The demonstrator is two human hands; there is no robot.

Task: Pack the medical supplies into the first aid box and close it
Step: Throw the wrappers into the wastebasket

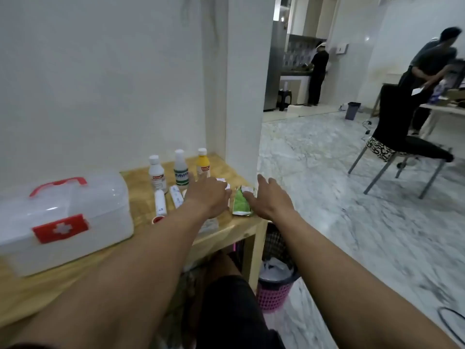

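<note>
A closed white first aid box with a red handle and red cross latch sits at the left of the wooden table. Three bottles stand at the back: a white one, a green-labelled one and a yellow one. Two white tubes lie in front of them, with a small red-rimmed roll nearby. My left hand hovers spread over small white packets. My right hand lies open beside a green sachet, its fingertips touching it.
The white wall and a pillar stand right behind the table. A pink and black waste basket sits under the table's right end. Marble floor opens to the right, with a black chair and two people farther off.
</note>
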